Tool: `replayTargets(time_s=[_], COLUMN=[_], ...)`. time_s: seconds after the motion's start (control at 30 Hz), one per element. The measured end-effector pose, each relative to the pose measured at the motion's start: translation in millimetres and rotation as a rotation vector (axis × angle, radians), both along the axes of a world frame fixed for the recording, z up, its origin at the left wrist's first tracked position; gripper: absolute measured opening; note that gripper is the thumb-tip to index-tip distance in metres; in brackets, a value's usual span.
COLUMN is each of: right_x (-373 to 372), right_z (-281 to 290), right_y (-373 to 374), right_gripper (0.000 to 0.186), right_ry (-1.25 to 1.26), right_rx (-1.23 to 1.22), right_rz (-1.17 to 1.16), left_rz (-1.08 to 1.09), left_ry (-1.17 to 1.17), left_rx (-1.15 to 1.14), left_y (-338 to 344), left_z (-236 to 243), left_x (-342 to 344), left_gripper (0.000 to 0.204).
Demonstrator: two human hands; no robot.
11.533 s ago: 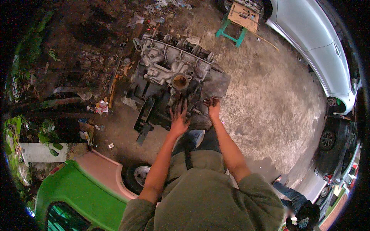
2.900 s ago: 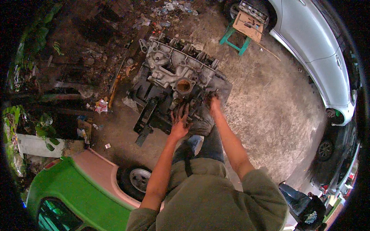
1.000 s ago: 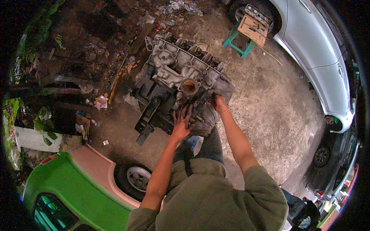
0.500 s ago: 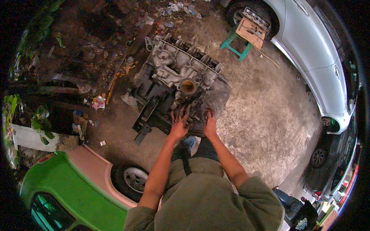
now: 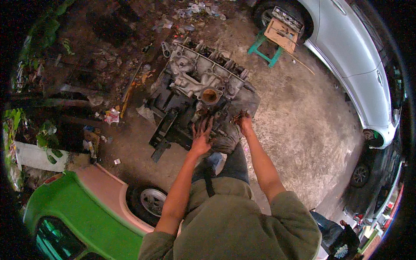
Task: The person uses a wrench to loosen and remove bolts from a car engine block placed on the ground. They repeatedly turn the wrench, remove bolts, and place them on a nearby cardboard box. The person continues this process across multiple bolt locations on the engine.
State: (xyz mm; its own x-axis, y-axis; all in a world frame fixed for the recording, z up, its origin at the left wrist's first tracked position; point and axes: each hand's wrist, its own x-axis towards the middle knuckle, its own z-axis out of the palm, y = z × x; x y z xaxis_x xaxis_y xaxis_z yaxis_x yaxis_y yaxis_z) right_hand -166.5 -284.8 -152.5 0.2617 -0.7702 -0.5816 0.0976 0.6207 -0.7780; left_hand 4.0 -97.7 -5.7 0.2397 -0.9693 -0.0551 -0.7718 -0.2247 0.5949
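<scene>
In front of me stands a greasy car engine [image 5: 190,82], its grey cast metal top lying slantwise. A round port [image 5: 209,95] with a rust-brown inside faces up on my side of it. My left hand [image 5: 202,135] rests on the dark near part of the engine just below that port, fingers spread and blackened with grease. At the engine's near right corner is my right hand [image 5: 244,122], its fingers curled together; whatever they hold is too dark and small to make out. A dark metal bracket [image 5: 164,128] sticks out at the engine's near left.
A green stool [image 5: 273,58] bearing a wooden board [image 5: 281,37] and a metal part stands far right beside a silver car [image 5: 351,47]. A green and pink car body [image 5: 86,203] is near left. Litter [image 5: 112,115] lies left. Another person [image 5: 336,238] is at lower right.
My right hand has moved forward and to the right along the engine's near edge, its fingers now curled. My left hand stays in about the same place.
</scene>
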Motion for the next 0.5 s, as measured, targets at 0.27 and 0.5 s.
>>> replayTargets(time_s=[0.27, 0.5], right_x=[26.7, 23.7], right_z=[0.0, -11.5], right_y=[-26.8, -35.4], right_gripper=[0.024, 0.023], right_ry=[-0.08, -0.129], right_rx=[0.214, 0.265], right_rz=[-0.023, 0.047], left_rz=[-0.014, -0.016], left_ry=[-0.007, -0.007], left_rx=[0.057, 0.003], left_y=[0.8, 2.2], left_z=[-5.7, -8.4], left_x=[1.0, 1.3], left_gripper=[0.091, 0.088])
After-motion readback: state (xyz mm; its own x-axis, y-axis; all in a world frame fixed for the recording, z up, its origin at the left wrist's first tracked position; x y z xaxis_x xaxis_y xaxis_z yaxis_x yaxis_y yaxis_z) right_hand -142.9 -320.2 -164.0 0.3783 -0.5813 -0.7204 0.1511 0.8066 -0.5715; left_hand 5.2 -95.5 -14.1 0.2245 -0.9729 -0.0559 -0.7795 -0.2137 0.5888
